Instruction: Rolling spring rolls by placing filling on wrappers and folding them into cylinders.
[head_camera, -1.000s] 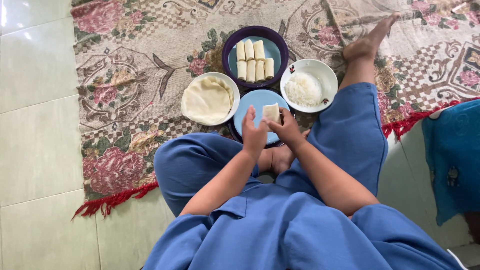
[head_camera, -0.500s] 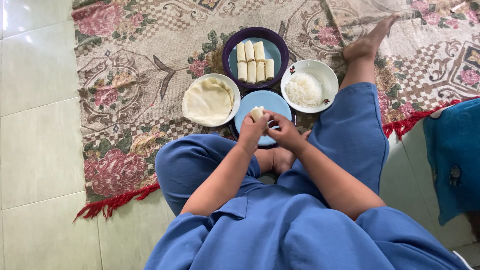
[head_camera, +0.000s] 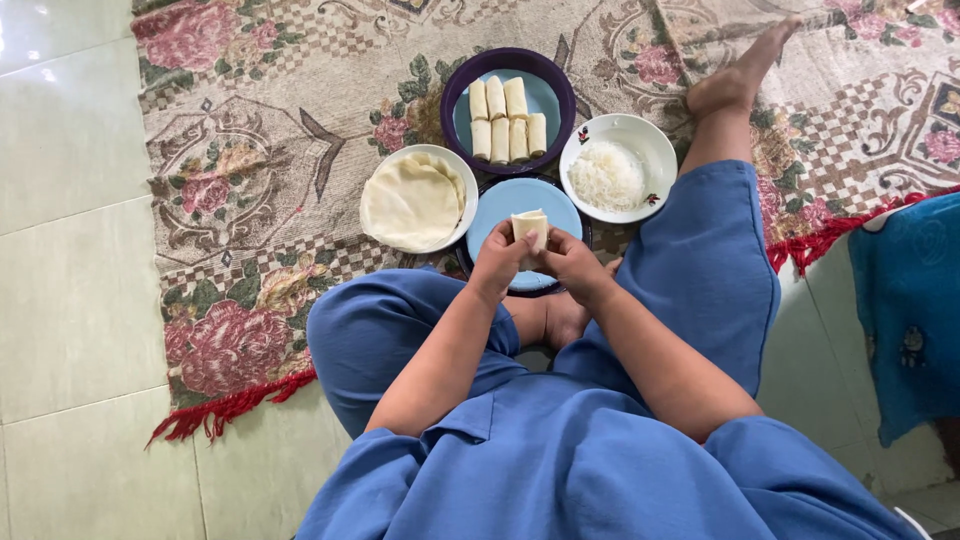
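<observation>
My left hand (head_camera: 502, 262) and my right hand (head_camera: 568, 264) together grip a pale folded wrapper roll (head_camera: 530, 226) over a blue plate (head_camera: 510, 205) right in front of me. Beyond it, a purple-rimmed blue plate (head_camera: 549, 97) carries several finished rolls (head_camera: 507, 122) lying in rows. To the left stands a white bowl of flat round wrappers (head_camera: 412, 200). On the right a white bowl (head_camera: 655, 153) holds white shredded filling (head_camera: 606, 178). I sit cross-legged in blue clothes.
All dishes stand on a floral patterned rug (head_camera: 250, 180) with a red fringe. Pale tiled floor (head_camera: 70, 260) lies to the left. My bare foot (head_camera: 735, 70) stretches out at the upper right. A blue cloth (head_camera: 905, 300) lies at the right edge.
Both hands have closed in on the roll and lifted it slightly over the blue plate; the wrapper looks more folded than a second ago.
</observation>
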